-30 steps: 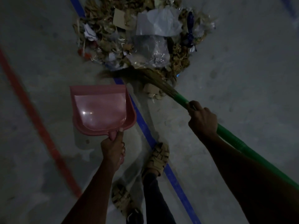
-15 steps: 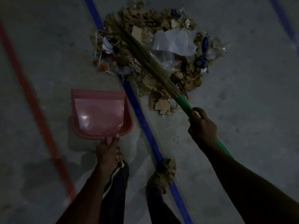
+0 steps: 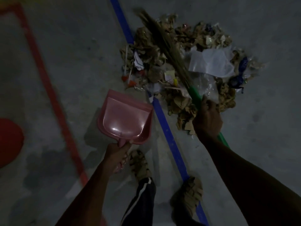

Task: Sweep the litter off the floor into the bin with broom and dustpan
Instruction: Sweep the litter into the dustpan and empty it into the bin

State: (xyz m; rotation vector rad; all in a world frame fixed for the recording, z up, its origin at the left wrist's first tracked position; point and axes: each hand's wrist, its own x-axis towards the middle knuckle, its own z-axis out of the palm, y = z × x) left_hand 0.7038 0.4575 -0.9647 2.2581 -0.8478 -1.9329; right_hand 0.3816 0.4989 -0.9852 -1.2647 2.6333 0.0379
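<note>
Since half a second ago, the broom [image 3: 164, 46] has reached further across the litter pile [image 3: 187, 66], its bristle tips now past the far edge, and the dustpan [image 3: 125, 118] has tilted so its open mouth points up and to the right, toward the pile. Seen from above in dim light, the right hand [image 3: 207, 119] has its fingers wrapped tight round the broom's green handle, just below the bristles. The left hand [image 3: 117, 154] has its fingers closed round the pink dustpan's short handle; whether the pan's front lip rests on the floor [image 3: 65, 62] cannot be told. The pan sits just left of a blue floor line [image 3: 164, 124], near the pile but apart from it, and it is empty. To do this step well, the pan's lip probably wants pressing flat to the floor close against the pile, with the broom drawn in short pulls toward it, since light plastic and dry leaves could scatter. Counted: one broom, one dustpan, one litter pile, two hands, two sandalled feet. No bin is in view.
</note>
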